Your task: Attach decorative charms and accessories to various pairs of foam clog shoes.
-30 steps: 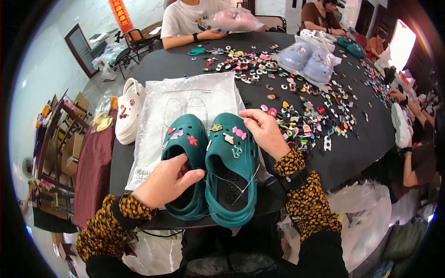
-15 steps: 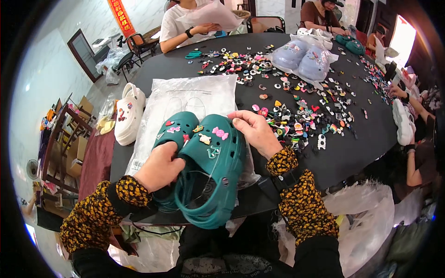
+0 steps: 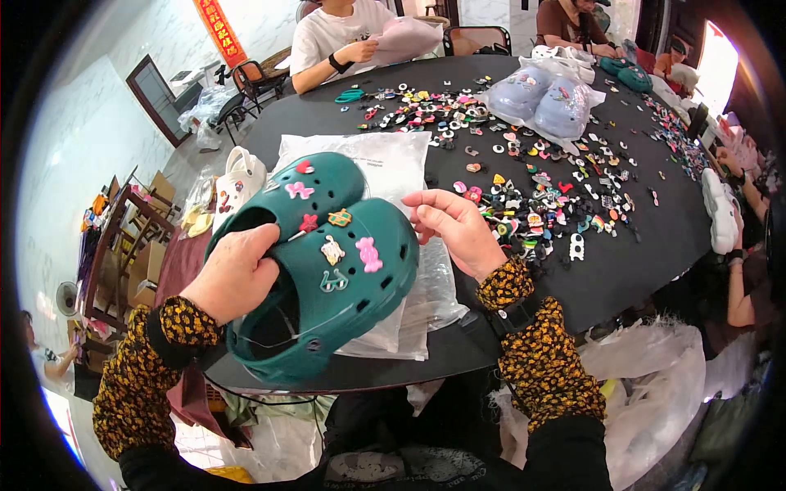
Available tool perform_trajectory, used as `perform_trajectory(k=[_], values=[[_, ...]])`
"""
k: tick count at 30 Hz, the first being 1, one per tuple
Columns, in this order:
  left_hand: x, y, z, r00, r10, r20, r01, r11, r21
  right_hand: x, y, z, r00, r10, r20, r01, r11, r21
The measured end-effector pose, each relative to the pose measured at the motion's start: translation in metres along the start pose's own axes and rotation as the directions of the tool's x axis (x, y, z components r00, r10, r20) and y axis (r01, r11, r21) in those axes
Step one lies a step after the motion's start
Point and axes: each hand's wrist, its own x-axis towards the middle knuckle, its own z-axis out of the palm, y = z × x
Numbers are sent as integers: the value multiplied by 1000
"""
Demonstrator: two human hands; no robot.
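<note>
My left hand (image 3: 233, 274) grips a pair of dark green clogs (image 3: 383, 237) near their foot openings, fingers tucked inside. They are lifted above the table and tilted, toes toward the upper right. Pink, red, white and other charms sit on the uppers, and a clear thin loop shows at the near clog's opening. Beside the near clog's toe is my right hand (image 3: 458, 231), its thumb and forefinger slightly apart with nothing visible between them. Whether it touches the clog, I cannot tell. Under the clogs lies a whitish plastic bag (image 3: 401, 159), partly hidden.
A white clog (image 3: 239, 182) with charms stands at the left. Loose charms (image 3: 532, 200) cover much of the black table (image 3: 647, 278). Bagged lilac clogs (image 3: 544, 102) lie farther back, near green scissors (image 3: 350, 96). Other people sit across and to the right.
My left hand has raised the green clogs off the bag, moving them left and turning their toes rightward. My right hand now sits by the toe, apart from the clog's side.
</note>
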Motion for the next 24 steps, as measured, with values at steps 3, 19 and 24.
perform_trajectory(k=[3,19,24], values=[[7,-5,6,968,230,-97,-226,973,50,0,0,5,999,40,9,-39,996,-83],[-29,14,34,986,-116,-119,77,953,-292,0,2,0,995,88,-51,-96,981,-168],[-29,-1,61,967,-230,106,245,747,-618,0,0,4,997,58,-48,-65,985,-158]])
